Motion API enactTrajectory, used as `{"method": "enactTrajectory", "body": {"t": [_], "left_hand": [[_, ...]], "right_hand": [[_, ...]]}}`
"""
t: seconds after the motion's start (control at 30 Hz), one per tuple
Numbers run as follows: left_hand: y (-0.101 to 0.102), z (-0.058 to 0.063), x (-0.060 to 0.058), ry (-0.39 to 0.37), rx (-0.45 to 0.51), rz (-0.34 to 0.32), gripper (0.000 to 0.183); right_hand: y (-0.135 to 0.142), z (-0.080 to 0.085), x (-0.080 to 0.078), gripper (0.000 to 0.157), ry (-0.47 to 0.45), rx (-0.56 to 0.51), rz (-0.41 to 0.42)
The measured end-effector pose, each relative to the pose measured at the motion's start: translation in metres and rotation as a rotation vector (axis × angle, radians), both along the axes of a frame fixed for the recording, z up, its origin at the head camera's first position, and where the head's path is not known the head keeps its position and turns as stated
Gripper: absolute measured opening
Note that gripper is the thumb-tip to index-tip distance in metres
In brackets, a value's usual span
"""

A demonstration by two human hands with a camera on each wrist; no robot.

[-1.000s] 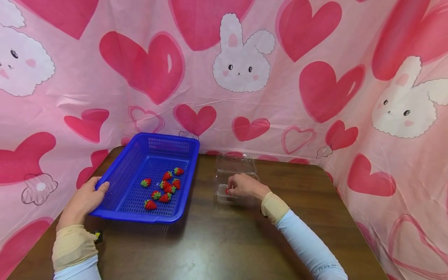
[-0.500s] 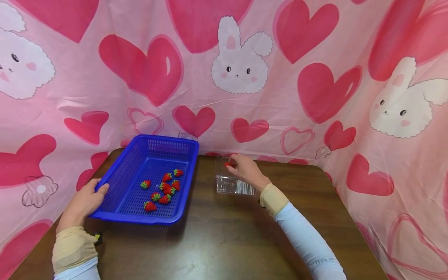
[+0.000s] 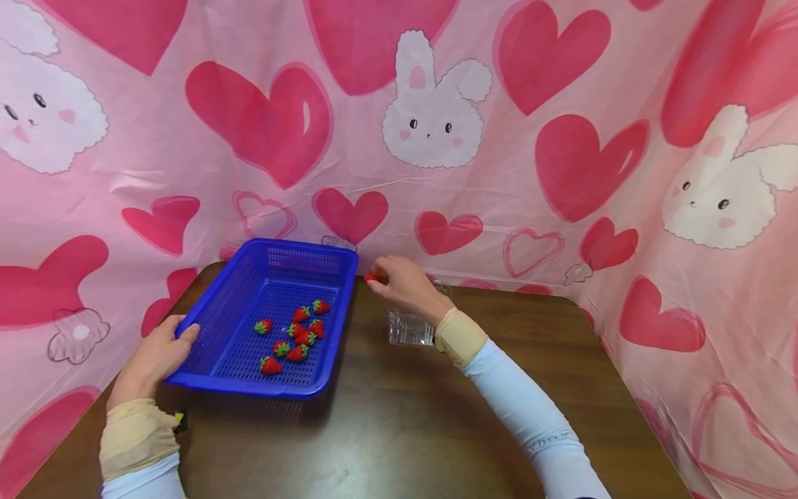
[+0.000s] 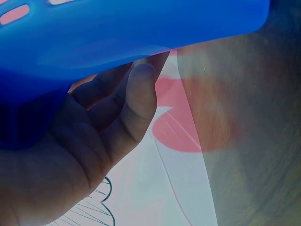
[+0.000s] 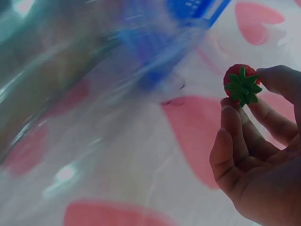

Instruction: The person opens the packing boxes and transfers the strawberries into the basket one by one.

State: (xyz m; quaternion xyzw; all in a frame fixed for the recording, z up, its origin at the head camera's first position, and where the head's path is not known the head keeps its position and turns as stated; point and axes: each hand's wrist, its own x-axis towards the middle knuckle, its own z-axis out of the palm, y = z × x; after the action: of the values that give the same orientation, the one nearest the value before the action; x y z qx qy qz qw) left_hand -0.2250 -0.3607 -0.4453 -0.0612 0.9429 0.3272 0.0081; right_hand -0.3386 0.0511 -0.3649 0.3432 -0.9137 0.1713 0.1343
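Note:
My right hand point(image 3: 408, 285) pinches a red strawberry point(image 5: 242, 85) with a green leafy cap between thumb and fingertips. It is raised over the far part of the table, between the blue basket and the clear plastic box point(image 3: 411, 330). The hand and wrist cover part of that box. With my left hand point(image 3: 156, 353) I grip the left rim of the blue basket point(image 3: 249, 384); in the left wrist view the fingers curl under the rim point(image 4: 155, 44). Several strawberries point(image 3: 298, 353) lie on the basket's slotted floor, mostly toward its right side.
The brown wooden table point(image 3: 399, 430) reaches back to a pink cloth point(image 3: 349, 138) with hearts and rabbits, which hangs close behind the basket and box. A small black-and-yellow object point(image 3: 180, 421) shows beside my left wrist.
My right hand has lifted the strawberry up out of the clear box and carried it leftward toward the basket. My left hand keeps its grip on the basket.

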Motion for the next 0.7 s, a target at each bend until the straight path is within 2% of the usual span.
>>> {"method": "enactTrajectory", "body": {"t": [0.13, 0.27, 0.5, 0.7], "left_hand": [[0.0, 0.0, 0.0, 0.012, -0.011, -0.001, 0.059], [0.001, 0.001, 0.001, -0.008, -0.006, 0.002, 0.061], [0.002, 0.0, 0.001, -0.033, 0.022, 0.005, 0.063], [0.001, 0.001, 0.0, -0.052, 0.038, 0.012, 0.065]], "right_hand": [[-0.026, 0.008, 0.001, 0.017, -0.018, 0.027, 0.052], [-0.051, 0.007, -0.001, 0.019, -0.032, 0.082, 0.107], [-0.089, -0.016, 0.0, 0.019, -0.117, 0.14, 0.17], [-0.115, -0.032, 0.004, 0.019, -0.147, 0.248, 0.192]]}}
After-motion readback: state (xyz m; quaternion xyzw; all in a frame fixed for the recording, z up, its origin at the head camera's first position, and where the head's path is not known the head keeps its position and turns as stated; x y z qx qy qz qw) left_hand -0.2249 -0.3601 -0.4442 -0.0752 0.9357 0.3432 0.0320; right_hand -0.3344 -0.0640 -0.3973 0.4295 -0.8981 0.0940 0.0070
